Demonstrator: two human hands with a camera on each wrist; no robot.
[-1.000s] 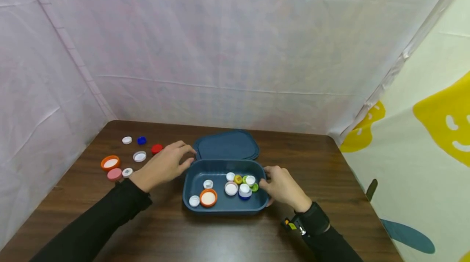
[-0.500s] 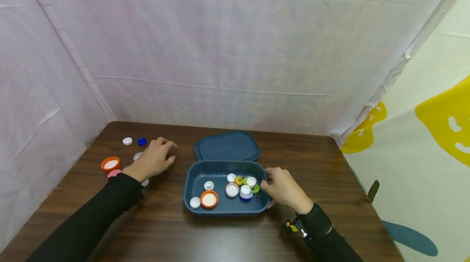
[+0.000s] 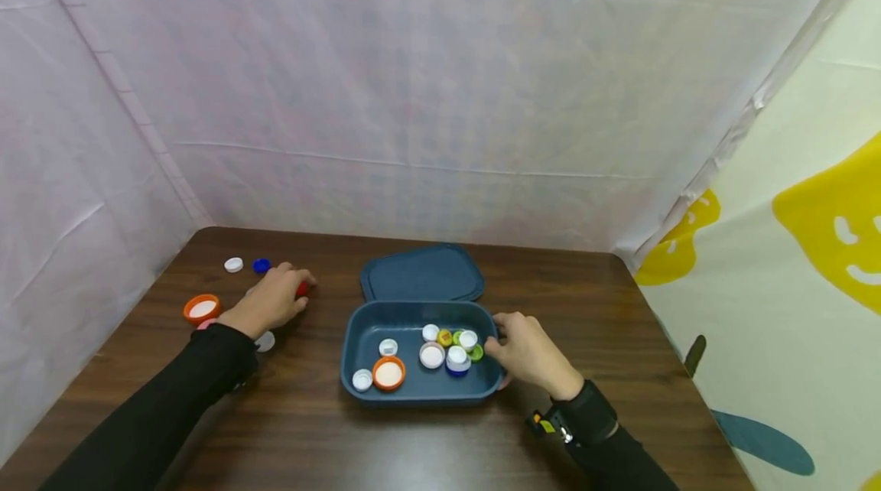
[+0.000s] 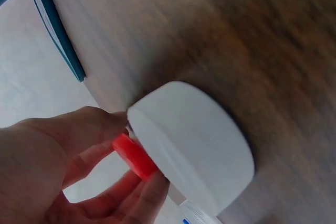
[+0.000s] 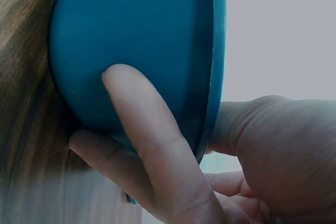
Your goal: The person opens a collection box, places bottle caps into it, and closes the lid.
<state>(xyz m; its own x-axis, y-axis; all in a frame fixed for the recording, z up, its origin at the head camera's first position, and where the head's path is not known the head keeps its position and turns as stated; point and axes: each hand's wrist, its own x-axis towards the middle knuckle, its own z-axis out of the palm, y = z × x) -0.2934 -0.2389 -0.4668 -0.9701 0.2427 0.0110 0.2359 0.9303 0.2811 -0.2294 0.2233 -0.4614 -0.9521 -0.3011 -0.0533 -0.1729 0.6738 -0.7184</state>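
Note:
My left hand [image 3: 270, 304] is at the left of the table, pinching a red bottle cap [image 4: 135, 156] between thumb and fingers. In the head view, only a bit of that red cap [image 3: 301, 289] shows between the fingertips. A large white cap [image 4: 191, 145] stands close in front of these fingers in the left wrist view. My right hand [image 3: 531, 352] grips the right end of a blue rectangular box [image 3: 406, 393], thumb over the rim and fingers against the outer wall [image 5: 131, 19]. Several caps lie inside, among them an orange-rimmed one [image 3: 388, 374] and a yellow one [image 3: 445, 337].
The box's blue lid [image 3: 423, 274] lies flat behind it. Around my left hand are a white cap [image 3: 234, 265], a blue cap [image 3: 261, 265], an orange cap [image 3: 202, 309] and another white cap [image 3: 264, 341]. A fabric wall [image 3: 413, 193] rises behind the table.
My left hand has moved left, away from the box's left rim, and now has the red cap between its fingers. My right hand stays on the box.

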